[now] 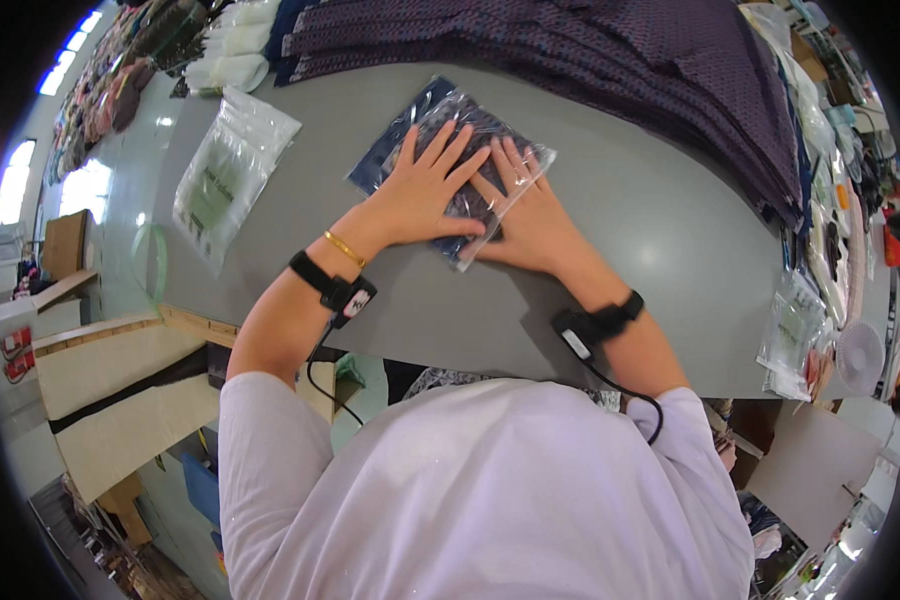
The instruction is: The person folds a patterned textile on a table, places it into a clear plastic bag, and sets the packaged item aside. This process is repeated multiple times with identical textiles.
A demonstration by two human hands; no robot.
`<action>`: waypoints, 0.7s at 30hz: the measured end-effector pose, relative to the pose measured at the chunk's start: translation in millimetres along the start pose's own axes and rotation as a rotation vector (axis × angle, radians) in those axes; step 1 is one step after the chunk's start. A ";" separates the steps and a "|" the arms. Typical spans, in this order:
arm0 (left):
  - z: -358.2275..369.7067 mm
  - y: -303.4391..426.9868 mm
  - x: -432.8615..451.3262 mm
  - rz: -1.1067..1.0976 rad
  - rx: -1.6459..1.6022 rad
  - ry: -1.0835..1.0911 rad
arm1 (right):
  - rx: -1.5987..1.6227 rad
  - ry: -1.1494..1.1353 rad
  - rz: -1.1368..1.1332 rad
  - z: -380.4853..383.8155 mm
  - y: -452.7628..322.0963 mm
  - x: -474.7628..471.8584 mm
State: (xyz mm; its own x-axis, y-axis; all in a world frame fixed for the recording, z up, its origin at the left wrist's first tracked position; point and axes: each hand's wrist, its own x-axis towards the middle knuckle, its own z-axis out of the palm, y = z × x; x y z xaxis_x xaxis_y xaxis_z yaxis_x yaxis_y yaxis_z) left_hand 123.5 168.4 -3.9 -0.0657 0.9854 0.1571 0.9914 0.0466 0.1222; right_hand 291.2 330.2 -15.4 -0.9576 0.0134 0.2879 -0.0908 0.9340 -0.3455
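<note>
A clear plastic bag (pixel 534 156) with a folded, dark patterned cloth (pixel 480 120) in it lies on the grey tabletop. My left hand (pixel 418 191) rests flat on top of the bag, fingers spread. The fingers of my right hand (pixel 531 217) reach past the bag's near edge and show through the film, so they seem to be inside it, against the cloth. A second folded piece, a dark blue packet (pixel 367 166), sticks out beneath on the left. Its overlap with the upper bag is partly hidden by my left hand.
Large layered sheets of dark purple patterned fabric (pixel 570 45) cover the table's far side. Flat printed plastic bags (pixel 221 180) lie to the left, with white rolled bundles (pixel 229 56) behind them. More bags (pixel 791 330) and a small white fan (pixel 860 356) are at the right.
</note>
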 end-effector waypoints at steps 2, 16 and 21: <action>-14.4 11.3 2.2 -0.073 0.050 -0.174 | 0.148 -0.055 0.172 -16.4 11.5 -22.4; 87.9 -23.7 130.4 -0.128 -0.456 0.242 | 0.091 0.369 0.677 26.0 84.4 17.0; 86.1 -10.3 125.5 -0.217 -0.277 0.364 | 0.174 0.225 0.615 10.9 15.4 -30.3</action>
State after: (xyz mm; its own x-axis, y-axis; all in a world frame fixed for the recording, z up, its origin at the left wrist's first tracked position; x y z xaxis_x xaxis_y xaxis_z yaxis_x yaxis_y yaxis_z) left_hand 114.8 305.6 -69.8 -0.3515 0.8343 0.4247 0.8864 0.1506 0.4377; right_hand 315.8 340.2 -39.2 -0.7707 0.6154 0.1652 0.3917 0.6621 -0.6389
